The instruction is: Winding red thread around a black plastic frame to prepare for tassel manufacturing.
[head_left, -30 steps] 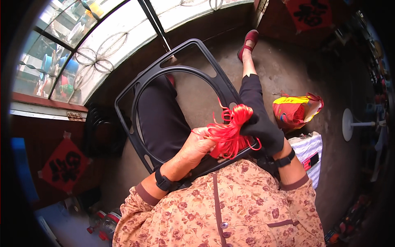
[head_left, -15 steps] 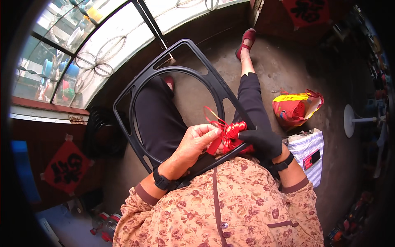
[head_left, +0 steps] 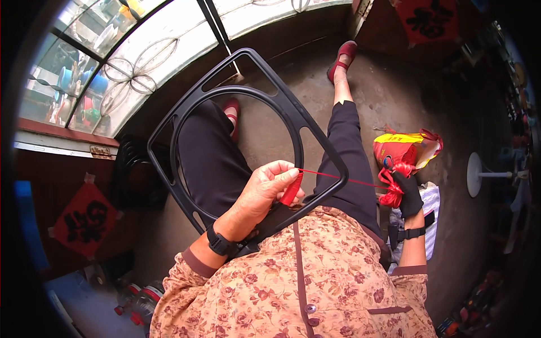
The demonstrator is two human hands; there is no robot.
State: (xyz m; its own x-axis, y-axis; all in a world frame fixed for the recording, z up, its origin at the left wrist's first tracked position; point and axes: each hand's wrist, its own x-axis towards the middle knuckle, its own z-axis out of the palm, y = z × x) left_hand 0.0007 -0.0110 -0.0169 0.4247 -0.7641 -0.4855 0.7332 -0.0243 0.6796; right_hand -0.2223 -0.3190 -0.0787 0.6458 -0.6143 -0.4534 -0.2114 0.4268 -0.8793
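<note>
A black plastic frame with a round ring inside [head_left: 298, 107] lies tilted across my lap, over my thighs. My bare left hand [head_left: 260, 188] pinches at a short red wrapped section [head_left: 291, 190] by the ring's near right side; the fingers partly hide how it joins the frame. From there a thin red cord [head_left: 352, 180] runs taut to the right. At its other end, my black-gloved right hand [head_left: 410, 194] is closed around a looped bundle of glossy red cord [head_left: 391, 194], out beyond the frame's right corner.
A red and yellow bag [head_left: 397, 149] stands on the floor just behind my right hand. Beside my right forearm is a white striped bag [head_left: 433, 228]. Farther right stands a white round-based object [head_left: 475, 174]. Plastic bottles [head_left: 147, 298] lie at lower left, and a grilled glass door is at upper left.
My right hand has moved right, off the frame, carrying the red bundle and drawing the cord out straight. My left hand stays near the ring; the loose loops there are gone.
</note>
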